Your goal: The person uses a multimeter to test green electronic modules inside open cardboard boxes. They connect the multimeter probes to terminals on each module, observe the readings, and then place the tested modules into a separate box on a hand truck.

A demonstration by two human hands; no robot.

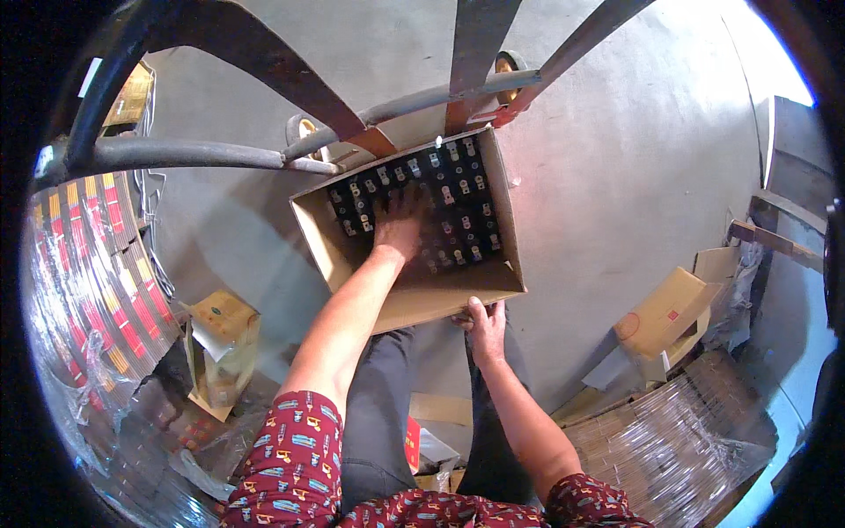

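An open cardboard box [409,304] stands in front of my knees, tilted a little. Inside are rows of small black pieces [458,189] with silvery metal tips; their exact kind I cannot make out. My left hand [400,220] reaches into the box, its fingers spread over the pieces and slightly blurred. Nothing shows in its grip. At the near right edge of the box, my right hand [486,330] pinches the cardboard wall, thumb on the top edge and fingers outside.
A metal hand truck frame [211,154] with wheels [305,132] rises just beyond the box. Film-wrapped stacks of flat cardboard [106,273] stand at left, with another wrapped stack [673,440] at lower right. Loose cartons [669,308] lie near the right wall.
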